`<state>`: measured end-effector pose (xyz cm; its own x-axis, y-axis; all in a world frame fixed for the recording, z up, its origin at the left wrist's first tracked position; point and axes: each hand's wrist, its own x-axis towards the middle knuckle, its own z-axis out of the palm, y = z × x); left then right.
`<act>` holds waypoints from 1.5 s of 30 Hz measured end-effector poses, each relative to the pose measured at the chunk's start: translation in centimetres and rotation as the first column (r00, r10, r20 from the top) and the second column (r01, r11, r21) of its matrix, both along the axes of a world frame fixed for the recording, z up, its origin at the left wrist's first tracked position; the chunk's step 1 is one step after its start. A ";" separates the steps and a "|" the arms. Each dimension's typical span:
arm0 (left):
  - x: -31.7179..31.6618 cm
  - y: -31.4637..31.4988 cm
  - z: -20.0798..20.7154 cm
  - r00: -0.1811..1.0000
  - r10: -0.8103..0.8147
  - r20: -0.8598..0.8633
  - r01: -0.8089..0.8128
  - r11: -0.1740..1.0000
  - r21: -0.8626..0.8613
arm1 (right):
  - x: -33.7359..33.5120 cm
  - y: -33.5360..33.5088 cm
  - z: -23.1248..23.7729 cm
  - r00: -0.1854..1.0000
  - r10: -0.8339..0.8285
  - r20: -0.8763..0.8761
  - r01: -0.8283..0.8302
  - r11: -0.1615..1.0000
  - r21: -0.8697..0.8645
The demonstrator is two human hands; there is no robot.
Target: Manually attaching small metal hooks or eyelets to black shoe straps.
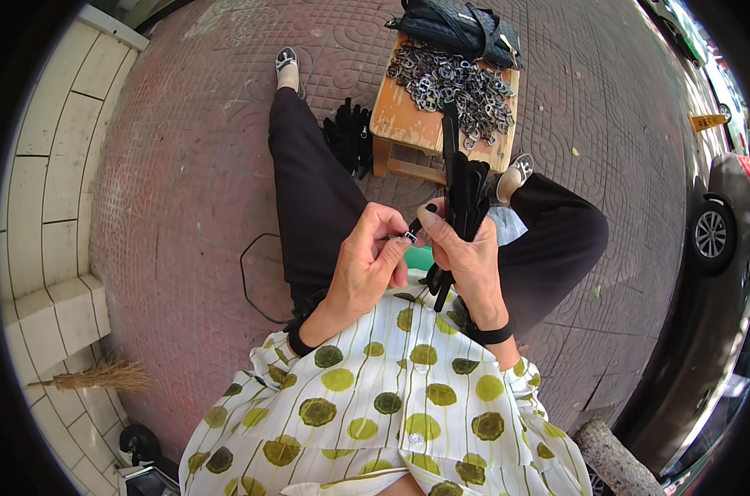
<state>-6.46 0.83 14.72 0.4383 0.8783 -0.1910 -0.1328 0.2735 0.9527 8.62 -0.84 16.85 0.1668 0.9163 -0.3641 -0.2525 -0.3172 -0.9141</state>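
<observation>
In front of my lap, my left hand [366,255] pinches a small metal buckle [410,236] between thumb and fingertips. The end of a black strap [425,217] meets the buckle; whether it passes through, I cannot tell. My right hand [471,258] is closed around a bundle of black straps [466,194], its thumb pressing near that strap end. One strap sticks up from the bundle toward a low wooden stool [395,112]. A heap of loose metal buckles [453,83] covers much of the stool top.
A black quilted bag [457,35] lies at the stool's far edge. Left of the stool, more black straps [347,136] are piled on the red paving. A straw broom [102,376] is by the tiled wall at left. Parked cars [705,248] line the right.
</observation>
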 end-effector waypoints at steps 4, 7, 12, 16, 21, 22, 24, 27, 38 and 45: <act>0.1 0.1 0.3 1.000 0.005 0.017 -0.005 0.999 -0.033 | 0.1 0.0 0.0 1.000 0.012 -0.006 -0.012 1.000 0.018; 0.0 0.1 0.2 1.000 -0.006 0.023 0.007 1.000 -0.025 | -0.3 0.0 0.4 1.000 -0.004 -0.010 0.004 0.999 0.052; -0.1 0.0 0.2 0.998 0.016 0.065 -0.012 0.998 -0.055 | -0.3 -0.1 0.9 1.000 0.001 -0.007 0.000 0.996 0.093; -0.2 0.0 0.6 0.996 0.035 0.083 -0.024 0.992 -0.127 | -0.3 -0.4 0.3 0.982 0.017 0.189 -0.048 0.986 0.160; 0.0 0.2 0.8 0.993 0.095 0.065 -0.082 0.979 -0.187 | -0.7 -0.6 0.6 0.936 0.012 0.353 -0.093 0.973 0.213; 0.0 0.2 0.7 0.992 0.103 0.074 -0.086 0.974 -0.211 | -0.7 -0.6 0.4 0.847 -0.001 0.531 -0.176 0.943 0.282; -0.3 0.2 0.2 0.992 0.100 0.079 -0.078 0.968 -0.240 | -0.3 -0.6 -0.2 0.727 0.002 0.687 -0.274 0.918 0.287; -0.4 0.4 0.4 0.996 0.058 0.068 -0.041 0.972 -0.231 | -0.8 -0.8 -0.2 0.957 0.012 0.290 -0.066 0.982 0.175; -0.3 0.3 0.4 0.999 -0.008 0.051 0.013 0.996 -0.086 | 0.4 0.0 0.0 0.994 0.112 -0.003 -0.112 0.994 -0.003; -0.3 0.4 0.3 0.994 -0.017 0.107 0.028 0.995 -0.100 | 0.8 0.0 0.0 0.970 0.122 -0.209 -0.135 0.990 -0.048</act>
